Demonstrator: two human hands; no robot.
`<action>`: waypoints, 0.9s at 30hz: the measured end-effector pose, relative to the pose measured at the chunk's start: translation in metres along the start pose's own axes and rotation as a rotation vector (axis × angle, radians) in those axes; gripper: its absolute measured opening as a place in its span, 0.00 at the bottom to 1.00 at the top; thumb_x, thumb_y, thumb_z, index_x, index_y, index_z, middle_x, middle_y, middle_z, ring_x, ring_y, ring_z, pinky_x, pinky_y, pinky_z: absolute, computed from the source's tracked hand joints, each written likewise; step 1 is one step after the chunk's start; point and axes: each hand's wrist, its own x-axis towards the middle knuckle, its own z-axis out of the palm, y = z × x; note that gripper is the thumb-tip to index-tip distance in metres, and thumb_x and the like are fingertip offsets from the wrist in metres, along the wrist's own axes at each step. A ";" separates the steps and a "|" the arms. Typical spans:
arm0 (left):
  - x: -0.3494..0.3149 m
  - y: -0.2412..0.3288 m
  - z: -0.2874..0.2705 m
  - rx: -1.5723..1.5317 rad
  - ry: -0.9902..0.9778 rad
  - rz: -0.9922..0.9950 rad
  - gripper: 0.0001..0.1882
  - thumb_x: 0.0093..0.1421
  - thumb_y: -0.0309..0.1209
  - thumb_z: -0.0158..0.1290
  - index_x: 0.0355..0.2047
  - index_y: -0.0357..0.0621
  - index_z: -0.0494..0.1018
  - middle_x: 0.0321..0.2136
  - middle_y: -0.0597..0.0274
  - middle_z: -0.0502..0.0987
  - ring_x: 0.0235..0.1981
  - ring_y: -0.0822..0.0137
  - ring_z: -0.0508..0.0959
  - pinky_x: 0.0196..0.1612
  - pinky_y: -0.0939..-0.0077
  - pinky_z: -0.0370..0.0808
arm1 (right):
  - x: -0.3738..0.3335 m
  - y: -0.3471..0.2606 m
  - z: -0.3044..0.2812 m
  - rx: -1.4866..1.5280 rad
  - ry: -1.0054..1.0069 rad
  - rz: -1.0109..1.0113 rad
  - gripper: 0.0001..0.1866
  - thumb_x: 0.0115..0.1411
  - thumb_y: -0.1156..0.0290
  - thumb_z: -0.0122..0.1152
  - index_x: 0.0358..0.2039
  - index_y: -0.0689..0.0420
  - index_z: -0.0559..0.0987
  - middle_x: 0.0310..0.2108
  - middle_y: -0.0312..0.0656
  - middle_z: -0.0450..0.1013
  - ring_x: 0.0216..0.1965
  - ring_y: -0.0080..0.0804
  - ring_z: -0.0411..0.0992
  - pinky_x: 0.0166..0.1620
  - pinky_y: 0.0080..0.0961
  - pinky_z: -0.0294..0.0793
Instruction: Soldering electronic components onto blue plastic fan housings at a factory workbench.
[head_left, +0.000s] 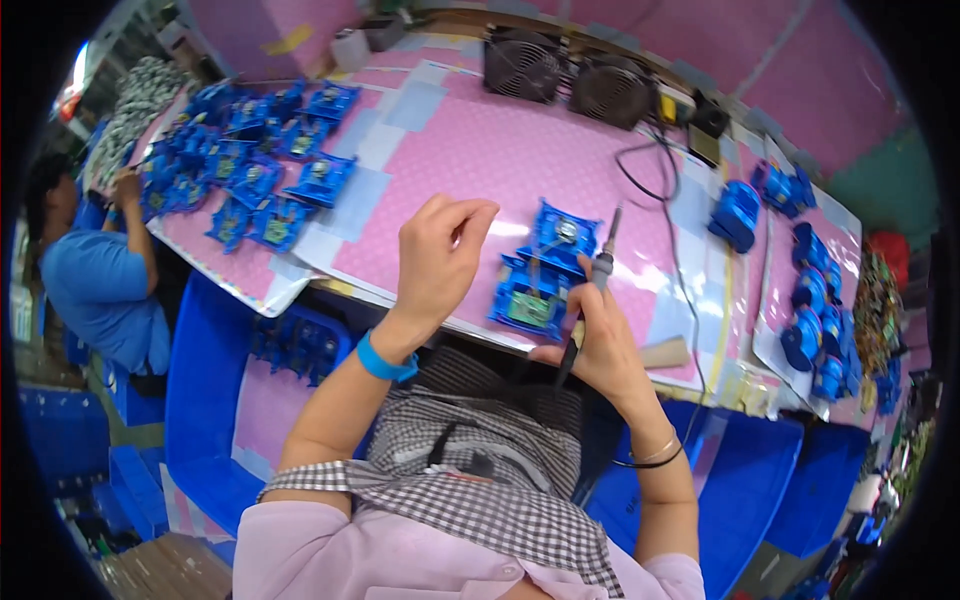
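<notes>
A pink bench (520,150) fills the view. The left hand (440,255) hovers raised above it, fingers pinched together on something too small to make out. The right hand (598,345) is clamped around a soldering iron (592,290), tip up beside one blue assembly (545,270) at the bench's near edge. Two black fans (570,75) stand behind; the far-left blue parts (255,160) are too crowded to count.

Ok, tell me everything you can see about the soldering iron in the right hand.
The soldering iron is a slim pen-shaped tool with a dark handle, a grey collar and a thin metal tip. The right hand grips its handle like a pen, tip pointing up and away, over the right edge of the blue part on the pink bench. Whether the tip touches anything cannot be told. A dark cord runs from its rear end.
</notes>
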 end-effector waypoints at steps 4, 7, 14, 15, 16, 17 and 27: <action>-0.026 -0.027 -0.049 -0.268 0.275 -0.309 0.14 0.64 0.30 0.49 0.22 0.38 0.73 0.15 0.75 0.61 0.17 0.83 0.57 0.20 0.84 0.51 | 0.055 -0.006 0.035 -0.041 0.005 -0.075 0.28 0.38 0.70 0.75 0.33 0.57 0.63 0.46 0.62 0.67 0.48 0.61 0.68 0.45 0.41 0.70; -0.043 -0.041 -0.069 -0.388 0.369 -0.386 0.15 0.65 0.30 0.48 0.20 0.41 0.68 0.15 0.77 0.58 0.17 0.85 0.53 0.20 0.85 0.47 | 0.138 -0.009 0.082 0.030 -0.020 -0.090 0.28 0.39 0.68 0.74 0.35 0.56 0.64 0.36 0.57 0.70 0.38 0.59 0.70 0.38 0.43 0.69; -0.049 -0.057 -0.058 -0.706 0.211 -0.498 0.17 0.68 0.36 0.41 0.35 0.36 0.74 0.19 0.70 0.68 0.15 0.81 0.57 0.19 0.85 0.53 | 0.226 -0.010 0.113 0.206 0.112 -0.297 0.22 0.45 0.68 0.72 0.31 0.58 0.65 0.24 0.47 0.67 0.26 0.48 0.68 0.29 0.38 0.66; -0.042 -0.059 -0.057 -0.722 0.187 -0.499 0.17 0.68 0.36 0.41 0.35 0.36 0.74 0.19 0.70 0.68 0.15 0.81 0.57 0.19 0.85 0.53 | 0.213 -0.011 0.097 0.239 0.184 -0.275 0.20 0.46 0.69 0.72 0.29 0.58 0.65 0.20 0.45 0.66 0.22 0.46 0.67 0.27 0.35 0.65; -0.032 -0.060 -0.051 -0.813 0.183 -0.617 0.17 0.68 0.37 0.41 0.39 0.36 0.73 0.26 0.66 0.72 0.17 0.80 0.61 0.20 0.85 0.58 | 0.195 -0.020 0.073 0.195 0.216 -0.203 0.18 0.50 0.72 0.70 0.25 0.59 0.65 0.16 0.43 0.64 0.23 0.42 0.73 0.26 0.27 0.67; -0.022 -0.061 -0.043 -0.908 0.154 -0.745 0.17 0.68 0.38 0.41 0.43 0.36 0.72 0.32 0.61 0.77 0.18 0.79 0.66 0.21 0.86 0.62 | 0.178 -0.021 0.057 0.156 0.248 -0.167 0.18 0.50 0.72 0.70 0.25 0.59 0.65 0.16 0.43 0.64 0.23 0.42 0.73 0.26 0.27 0.67; 0.051 -0.147 -0.054 -0.902 0.336 -0.886 0.20 0.65 0.45 0.46 0.54 0.53 0.70 0.40 0.64 0.74 0.22 0.79 0.68 0.18 0.86 0.62 | 0.026 0.119 -0.133 -0.235 0.998 0.301 0.21 0.43 0.74 0.73 0.29 0.59 0.66 0.29 0.44 0.72 0.31 0.33 0.71 0.37 0.25 0.70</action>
